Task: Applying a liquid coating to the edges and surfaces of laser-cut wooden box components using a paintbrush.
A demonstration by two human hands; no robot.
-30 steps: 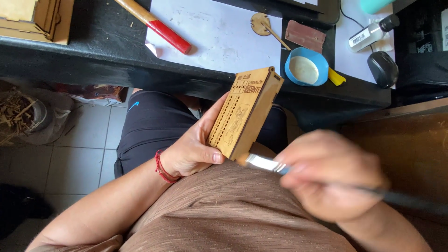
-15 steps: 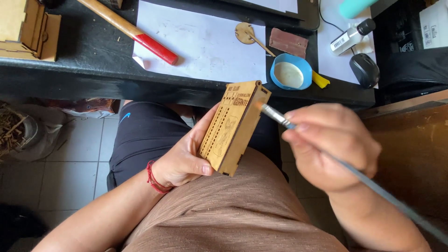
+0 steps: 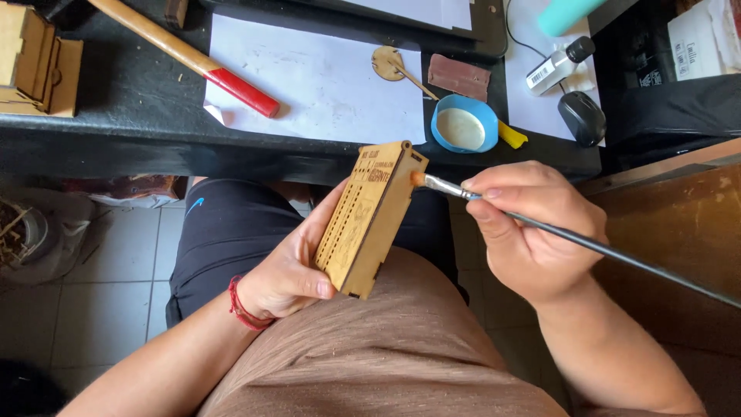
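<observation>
- Above the lap, just below the desk edge, a flat wooden box w/ rows of slots was held tilted, engraved face up.
- Left hand was curled round its lower left side, thumb on the front face, fingers behind.
- Right hand was closed in a pinch on a thin paintbrush; bristle tip touched the box's upper right edge.
- On the black desk beyond: blue bowl w/ pale liquid, white paper sheet, red-handled hammer, small wooden disc on a stick, brown block.
- Far right: computer mouse; far left: another wooden box.
</observation>
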